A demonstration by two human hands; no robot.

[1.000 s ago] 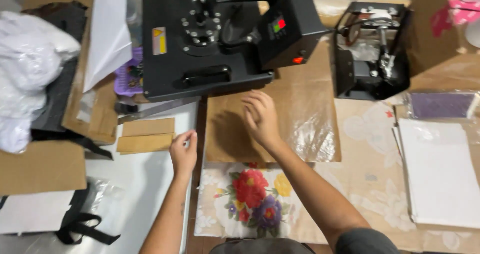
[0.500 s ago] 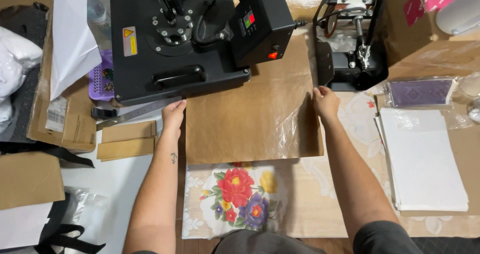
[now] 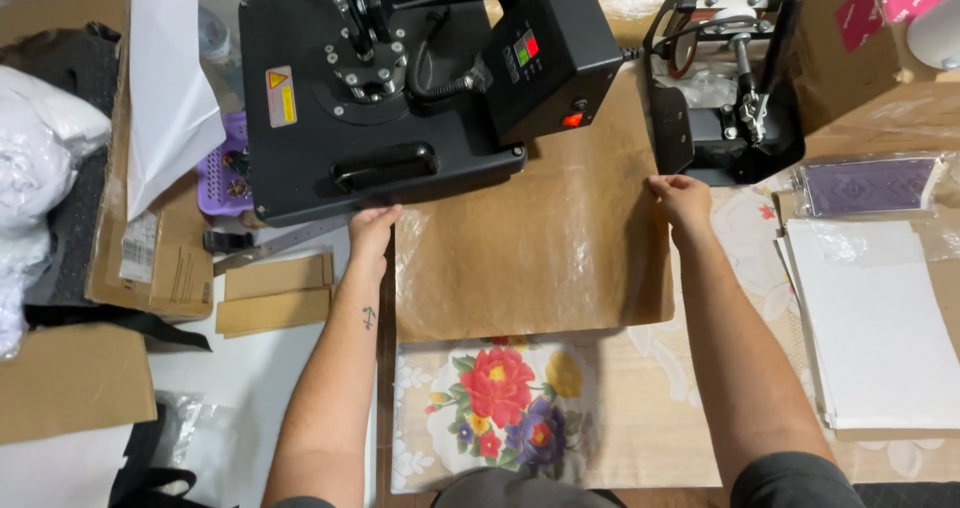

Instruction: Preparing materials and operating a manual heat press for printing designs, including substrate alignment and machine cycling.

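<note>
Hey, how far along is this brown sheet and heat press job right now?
Done: the brown sheet lies flat over the upper part of the flowered fabric. In hand: the left hand and right hand hold its far corners by the black heat press. Left: the sheet sits in front of the press, not under it.

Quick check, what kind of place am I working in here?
Likely a small print or craft workshop: a black heat press, a brown sheet held by both hands over a flowered cloth, and blank white sheets.

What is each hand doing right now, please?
Left hand: closed on the left edge of the brown sheet.
Right hand: closed on the sheet's right edge.
</note>
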